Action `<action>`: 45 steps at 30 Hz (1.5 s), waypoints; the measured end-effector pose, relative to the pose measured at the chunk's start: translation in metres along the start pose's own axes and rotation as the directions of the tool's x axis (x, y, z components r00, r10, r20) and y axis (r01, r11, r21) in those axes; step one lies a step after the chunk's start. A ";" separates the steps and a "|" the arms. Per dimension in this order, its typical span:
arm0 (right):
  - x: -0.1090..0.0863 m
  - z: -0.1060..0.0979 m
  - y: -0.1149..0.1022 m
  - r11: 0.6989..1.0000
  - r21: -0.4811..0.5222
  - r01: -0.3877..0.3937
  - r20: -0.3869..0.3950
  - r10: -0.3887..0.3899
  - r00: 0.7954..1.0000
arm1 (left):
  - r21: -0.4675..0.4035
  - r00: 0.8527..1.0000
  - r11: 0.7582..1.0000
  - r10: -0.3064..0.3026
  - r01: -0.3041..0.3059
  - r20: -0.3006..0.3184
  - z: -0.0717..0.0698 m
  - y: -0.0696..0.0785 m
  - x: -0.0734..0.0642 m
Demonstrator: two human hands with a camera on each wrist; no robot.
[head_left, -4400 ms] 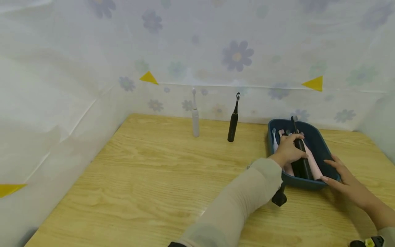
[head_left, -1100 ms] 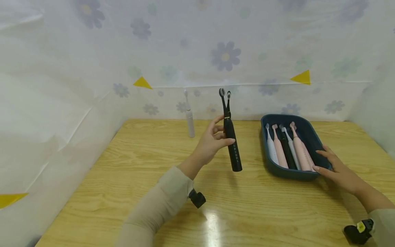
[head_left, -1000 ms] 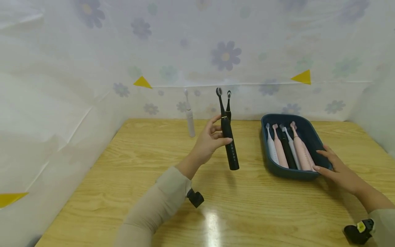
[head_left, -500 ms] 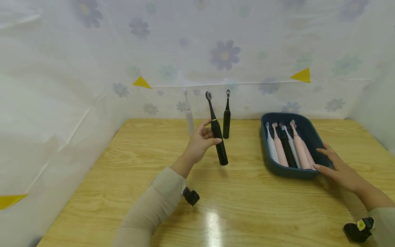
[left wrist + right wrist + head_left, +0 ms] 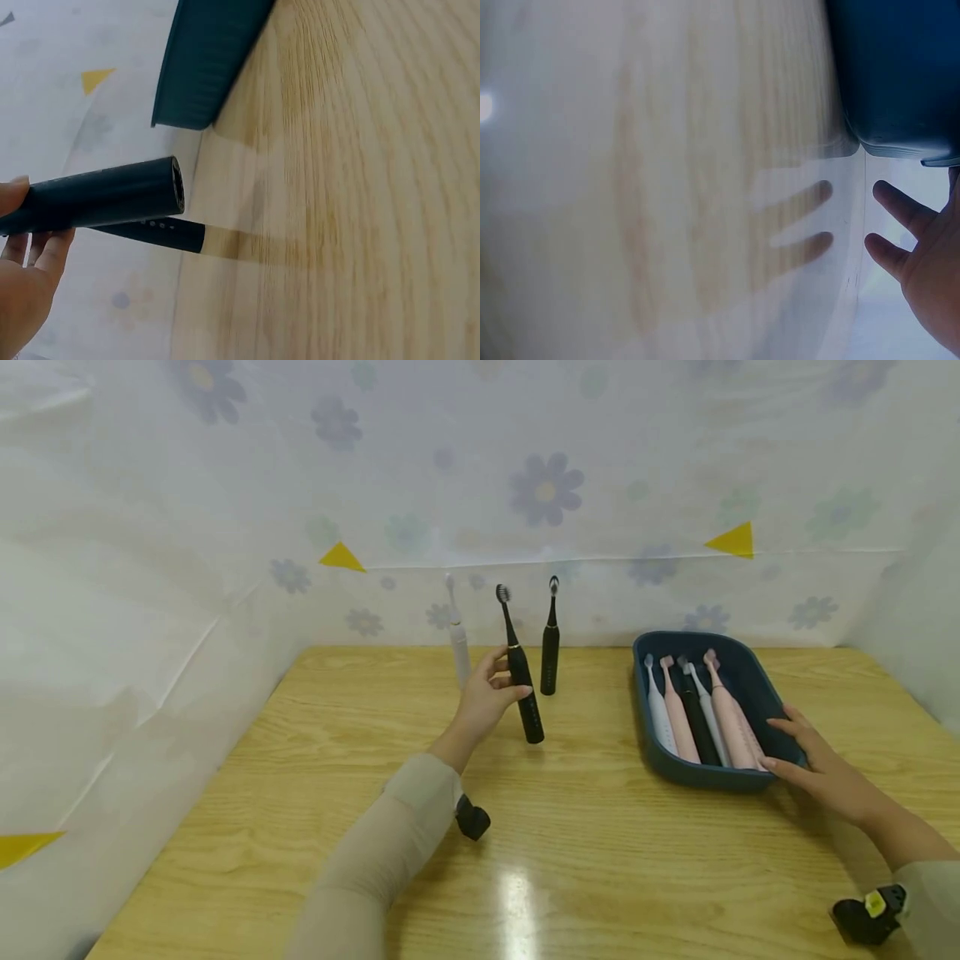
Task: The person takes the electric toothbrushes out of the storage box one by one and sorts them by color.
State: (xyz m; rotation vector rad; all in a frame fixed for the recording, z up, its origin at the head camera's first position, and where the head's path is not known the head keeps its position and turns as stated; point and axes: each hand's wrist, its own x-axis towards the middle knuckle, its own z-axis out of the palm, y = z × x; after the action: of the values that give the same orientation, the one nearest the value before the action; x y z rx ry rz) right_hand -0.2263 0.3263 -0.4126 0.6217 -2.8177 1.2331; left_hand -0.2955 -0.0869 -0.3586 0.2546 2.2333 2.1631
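Observation:
My left hand (image 5: 480, 700) grips a black electric toothbrush (image 5: 525, 685) around its handle, thumb in front. The brush leans, head up to the left, and its base hangs above the table; the left wrist view shows that round base (image 5: 178, 185) close up. Just behind it stand a second black electric toothbrush (image 5: 551, 660), upright, and a white electric toothbrush (image 5: 459, 652), partly covered by my fingers. My right hand (image 5: 832, 777) rests at the near right rim of a dark blue bin (image 5: 765, 693), its thumb over the edge. Two of its fingers (image 5: 904, 210) show straight and spread in the right wrist view.
Inside the bin lie several electric toothbrushes: white, pink (image 5: 733, 727) and black (image 5: 697, 718). The wooden table (image 5: 360, 760) ends at a flower-patterned sheet (image 5: 420, 485) behind and at the left. Yellow triangles (image 5: 731, 541) mark the sheet.
The left hand took the black toothbrush out of the bin, carried it left in front of the standing ones, then farther back and lower. The right hand stayed at the bin.

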 end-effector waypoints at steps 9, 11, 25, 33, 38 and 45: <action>0.000 0.000 -0.001 1.000 0.005 -0.005 -0.001 0.005 1.000 | 0.095 1.000 0.995 0.006 -0.003 -0.025 0.006 -0.009 0.022; 0.000 0.000 -0.001 1.000 0.001 -0.004 -0.002 0.004 1.000 | 0.111 0.999 0.994 0.002 0.002 -0.033 0.007 -0.010 0.026; 0.001 -0.006 -0.003 0.997 -0.076 -0.024 0.027 0.026 0.999 | 0.203 0.996 0.979 0.049 -0.034 -0.068 0.012 -0.013 0.039; 0.002 -0.008 -0.005 0.997 -0.078 -0.026 0.037 0.029 0.999 | 0.221 0.993 0.973 0.090 -0.071 -0.075 0.014 -0.015 0.041; 0.003 -0.009 -0.004 0.998 -0.063 -0.025 0.050 0.028 0.998 | 0.203 0.995 0.978 0.069 -0.053 -0.074 0.012 -0.017 0.043; 0.001 -0.011 -0.007 0.999 -0.046 -0.026 0.069 0.029 0.997 | 0.208 0.992 0.976 0.086 -0.066 -0.090 0.012 -0.020 0.044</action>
State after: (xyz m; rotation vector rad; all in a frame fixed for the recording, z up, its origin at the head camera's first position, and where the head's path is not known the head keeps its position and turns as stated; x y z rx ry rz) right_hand -0.2264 0.3291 -0.4000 0.6387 -2.9118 1.1707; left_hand -0.3392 -0.0699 -0.3744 0.2462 2.5452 2.0221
